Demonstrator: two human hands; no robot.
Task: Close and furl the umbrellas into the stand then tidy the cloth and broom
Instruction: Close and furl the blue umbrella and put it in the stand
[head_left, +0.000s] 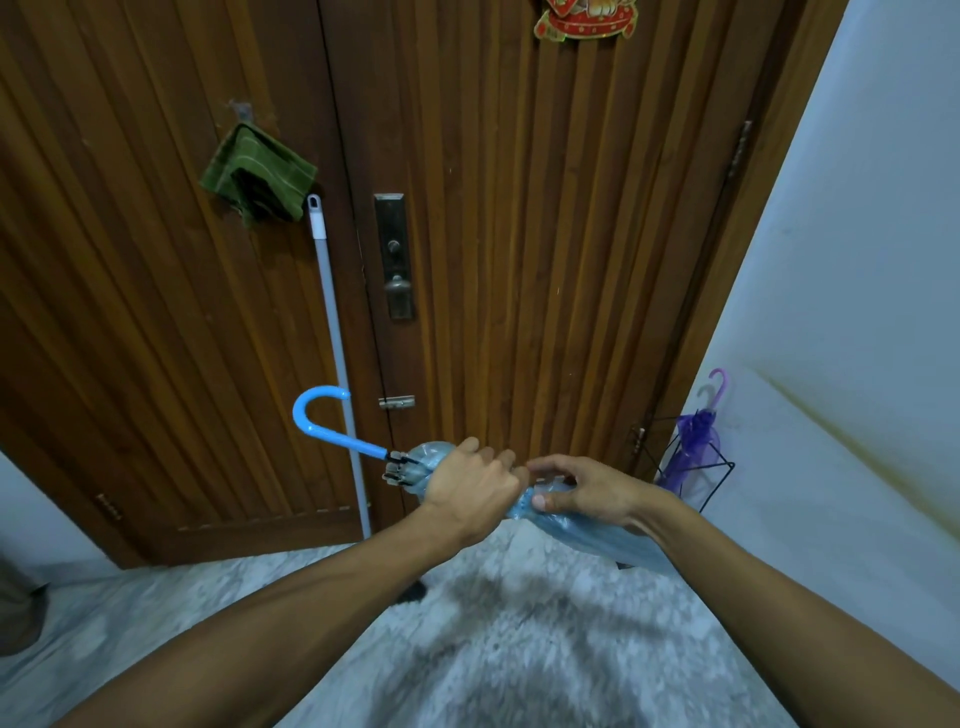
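Blue umbrella (582, 525), translucent plastic canopy furled, lay crosswise before ribbed wooden door (519, 234), left hand (470, 493) clenched round its gathered top by curved handle, right hand (587, 491) pinching canopy, wire stand (691, 467) holding purple umbrella (693, 441), broom (332, 332), green cloth (257, 174) hung.

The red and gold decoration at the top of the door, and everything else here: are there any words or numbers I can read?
No readable text anywhere.
Red and gold paper decoration on the brown wooden door: cut off by the frame's top edge, any writing too blurred to read.
Dark metal lock plate: no markings visible.
Blue-handled clear plastic umbrella, green cloth, white broom handle: no labels seen.
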